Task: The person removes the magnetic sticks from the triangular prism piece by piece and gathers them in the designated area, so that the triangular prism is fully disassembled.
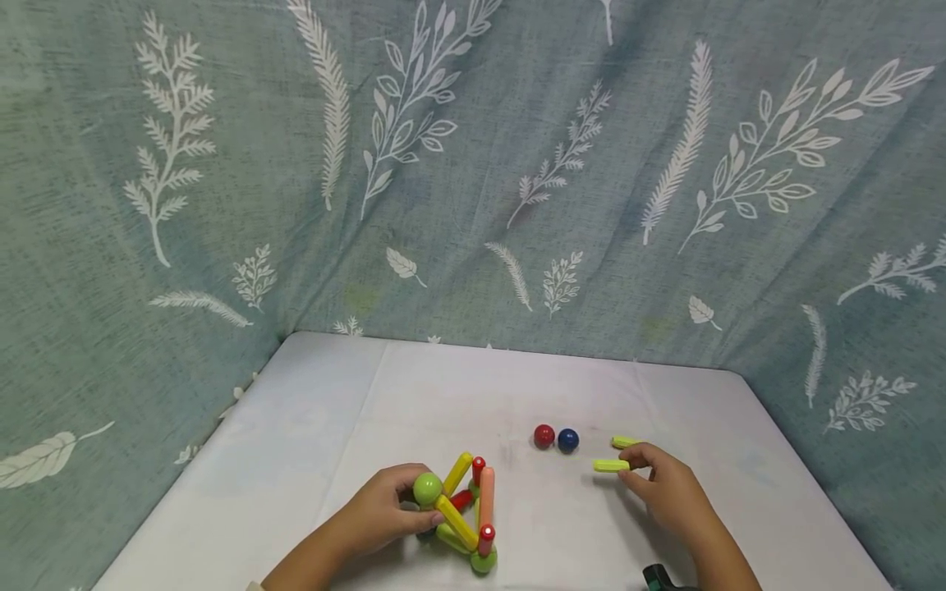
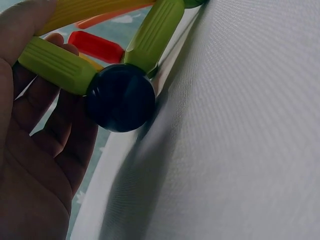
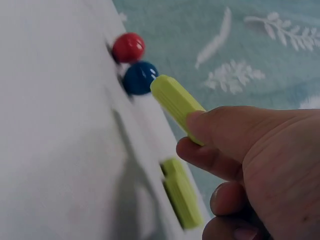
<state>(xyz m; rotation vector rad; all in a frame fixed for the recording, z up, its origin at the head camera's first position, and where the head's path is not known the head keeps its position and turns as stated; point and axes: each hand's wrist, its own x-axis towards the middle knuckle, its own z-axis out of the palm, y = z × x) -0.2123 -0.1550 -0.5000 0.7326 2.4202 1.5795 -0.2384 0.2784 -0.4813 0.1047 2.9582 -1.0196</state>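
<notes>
My left hand (image 1: 384, 509) holds a frame of toy building rods and balls by its left side. Its parts include a green ball (image 1: 428, 489) on top, a yellow rod (image 1: 456, 523), an orange rod (image 1: 486, 497) and red rods. In the left wrist view, a dark blue ball (image 2: 121, 97) joins two green rods at the frame's lower corner, close over the cloth. Between thumb and forefinger, my right hand (image 1: 668, 484) pinches a yellow-green rod (image 1: 610, 465) by one end; its other end points left, free.
Beyond the held rod, a red ball (image 1: 544, 436) and a blue ball (image 1: 567, 441) sit side by side on the white tabletop (image 1: 443, 394). More yellow-green rod pieces (image 3: 182, 197) lie near the right hand. A leaf-patterned curtain (image 1: 473, 246) hangs behind the table and at both sides.
</notes>
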